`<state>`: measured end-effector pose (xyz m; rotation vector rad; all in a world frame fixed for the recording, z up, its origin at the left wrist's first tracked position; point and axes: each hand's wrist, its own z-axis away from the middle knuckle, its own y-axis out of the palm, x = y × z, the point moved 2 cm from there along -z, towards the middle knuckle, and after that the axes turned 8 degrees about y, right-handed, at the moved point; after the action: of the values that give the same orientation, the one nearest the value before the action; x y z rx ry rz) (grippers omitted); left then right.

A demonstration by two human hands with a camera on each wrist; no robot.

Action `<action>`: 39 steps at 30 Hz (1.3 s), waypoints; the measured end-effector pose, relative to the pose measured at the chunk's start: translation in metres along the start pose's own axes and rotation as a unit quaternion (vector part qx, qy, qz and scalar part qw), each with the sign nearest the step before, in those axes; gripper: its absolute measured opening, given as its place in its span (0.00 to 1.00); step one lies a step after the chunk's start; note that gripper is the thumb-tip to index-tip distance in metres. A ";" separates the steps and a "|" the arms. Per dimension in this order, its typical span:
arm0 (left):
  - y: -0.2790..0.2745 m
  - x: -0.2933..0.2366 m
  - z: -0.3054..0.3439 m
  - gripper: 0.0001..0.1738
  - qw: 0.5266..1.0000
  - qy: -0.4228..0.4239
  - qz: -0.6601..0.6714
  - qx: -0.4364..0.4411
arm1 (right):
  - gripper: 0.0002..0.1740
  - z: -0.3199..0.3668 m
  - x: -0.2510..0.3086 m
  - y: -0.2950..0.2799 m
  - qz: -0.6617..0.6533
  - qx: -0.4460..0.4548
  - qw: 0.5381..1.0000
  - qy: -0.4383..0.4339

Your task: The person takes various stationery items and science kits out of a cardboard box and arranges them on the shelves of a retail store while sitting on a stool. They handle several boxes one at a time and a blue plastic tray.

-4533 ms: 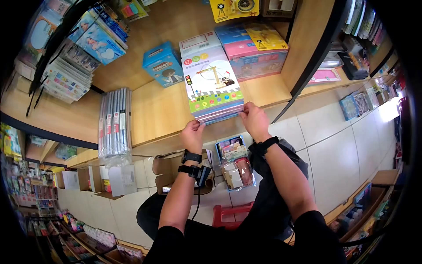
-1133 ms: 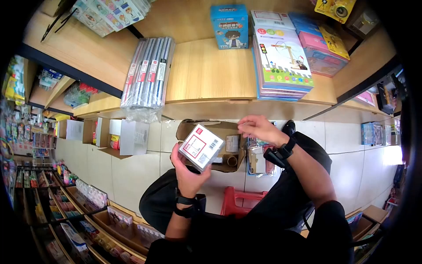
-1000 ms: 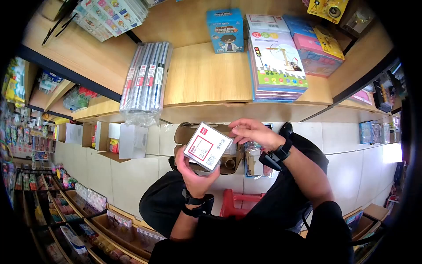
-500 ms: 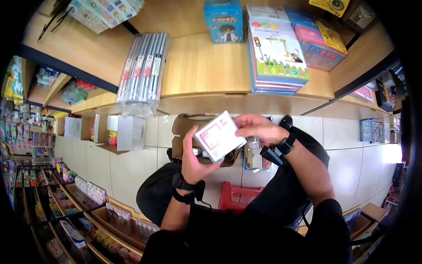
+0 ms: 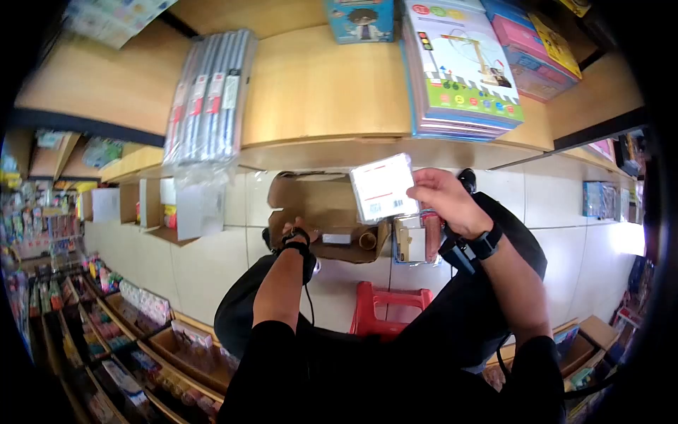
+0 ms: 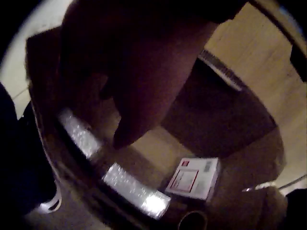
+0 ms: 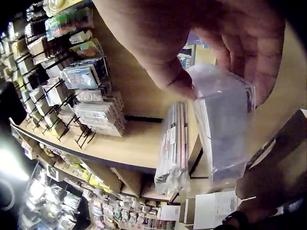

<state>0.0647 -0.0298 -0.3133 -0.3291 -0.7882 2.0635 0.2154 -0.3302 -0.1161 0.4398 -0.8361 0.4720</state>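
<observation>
My right hand (image 5: 452, 201) holds a flat white box (image 5: 380, 189) by its right edge, thumb on the face and fingers behind. Printed in red and wrapped in clear plastic, the box (image 7: 224, 129) shows side-on in the right wrist view. Down in the open cardboard carton (image 5: 318, 192) is my left hand (image 6: 139, 81), dark in the left wrist view, its fingers pointing toward the bottom with nothing seen between them. Close by inside lie a similar white box (image 6: 194, 178) with a red frame, shiny silver packs (image 6: 136, 190) and a brown ring-shaped roll (image 5: 368, 241).
The wooden shelf (image 5: 311, 92) above the carton bears plastic-wrapped flat packs (image 5: 208, 99), a stack of booklets (image 5: 462, 85) and a blue box (image 5: 360, 21). Bagged goods (image 5: 417, 240) sit right of the carton. A red stool (image 5: 388, 304) stands between the legs.
The white box has passed from my left hand to my right and moved right. My left hand has let go and gone down into the carton. Earlier both hands were at the booklet stack.
</observation>
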 end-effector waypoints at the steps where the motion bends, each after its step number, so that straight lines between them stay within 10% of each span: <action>1: 0.022 0.005 -0.017 0.47 0.999 -0.033 -0.011 0.000 | 0.14 0.000 -0.001 -0.001 -0.015 -0.005 1.000 0.003; 5: 0.069 0.012 -0.064 0.55 0.998 0.052 -0.014 -0.011 | 0.13 0.022 0.021 -0.014 0.056 -0.001 0.997 0.050; 6: 0.075 0.005 -0.069 0.55 0.996 0.082 -0.017 -0.012 | 0.14 0.010 0.011 -0.015 0.028 0.069 0.993 -0.087; 8: 0.077 -0.010 -0.076 0.54 0.993 0.116 -0.028 -0.017 | 0.13 0.007 -0.003 -0.025 0.199 -0.078 0.974 -0.079; 26: -0.014 -0.030 -0.030 0.50 0.977 0.183 -0.007 -0.105 | 0.17 -0.006 0.005 -0.010 0.072 -0.074 0.992 -0.073; 39: -0.085 0.002 0.146 0.48 0.823 0.448 0.252 -0.243 | 0.15 -0.008 0.009 0.018 0.023 0.004 0.999 -0.036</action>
<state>0.0456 -0.0525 -0.1474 -1.8069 -0.6285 1.7791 0.2151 -0.3091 -0.1107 0.4486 -0.9164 0.5045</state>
